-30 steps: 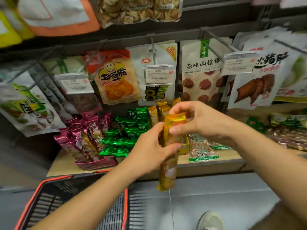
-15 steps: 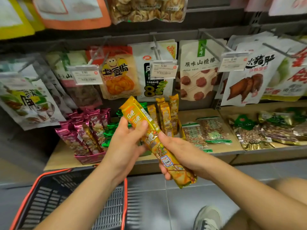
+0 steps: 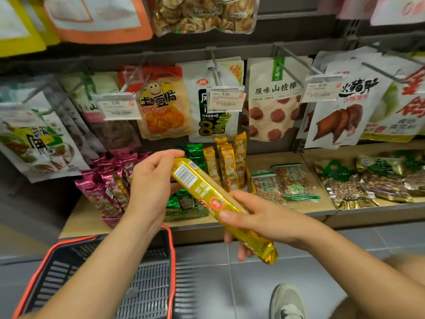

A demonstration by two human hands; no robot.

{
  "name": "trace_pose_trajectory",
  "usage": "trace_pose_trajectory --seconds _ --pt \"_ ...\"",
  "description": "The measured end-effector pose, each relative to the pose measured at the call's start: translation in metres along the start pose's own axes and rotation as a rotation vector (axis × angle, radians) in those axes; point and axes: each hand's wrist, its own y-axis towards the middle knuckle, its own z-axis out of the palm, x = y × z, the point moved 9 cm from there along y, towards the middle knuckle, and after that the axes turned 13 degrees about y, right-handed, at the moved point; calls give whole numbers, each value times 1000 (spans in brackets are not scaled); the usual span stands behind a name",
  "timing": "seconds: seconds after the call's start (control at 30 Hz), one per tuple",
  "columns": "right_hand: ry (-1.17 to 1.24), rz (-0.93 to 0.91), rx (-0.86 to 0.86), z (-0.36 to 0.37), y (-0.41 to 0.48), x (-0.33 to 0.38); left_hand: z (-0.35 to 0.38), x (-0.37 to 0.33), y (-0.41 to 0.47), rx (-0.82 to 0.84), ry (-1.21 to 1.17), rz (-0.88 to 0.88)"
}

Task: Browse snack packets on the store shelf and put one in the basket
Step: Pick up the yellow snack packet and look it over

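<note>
Both hands hold one gold snack packet (image 3: 207, 192), tilted with its barcode up, in front of the shelf's (image 3: 259, 162) front edge. The left hand (image 3: 149, 187) pinches its upper end, and the right hand (image 3: 264, 219) curls round its lower half. Behind it stand pink packets (image 3: 108, 180), green packets (image 3: 195, 153) and upright gold ones (image 3: 230, 162) — nut bags (image 3: 287, 183) lie further right. Pouches (image 3: 165, 107) and price tags (image 3: 226, 100) hang above. A red-rimmed basket (image 3: 171, 261) shows beneath the left forearm, over grey floor tiles (image 3: 322, 272).
</note>
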Motion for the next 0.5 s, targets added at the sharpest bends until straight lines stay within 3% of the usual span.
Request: trace_pose_trajectory --seconds 0.1,0.2,0.27,0.33,0.4,0.5 --pt "75 5 78 9 0 2 -6 3 3 35 -51 -12" --pt "43 -34 -39 -3 2 7 -1 4 4 146 -59 -38" --pt "-111 -86 -135 -9 2 12 3 2 2 188 127 10" --pt "-427 -173 -233 -14 1 20 6 0 -2 192 295 62" --pt "-591 -212 -271 -14 2 23 5 0 -4 185 288 63" --pt "-203 -129 -153 -11 5 14 6 -9 -3 254 104 99"
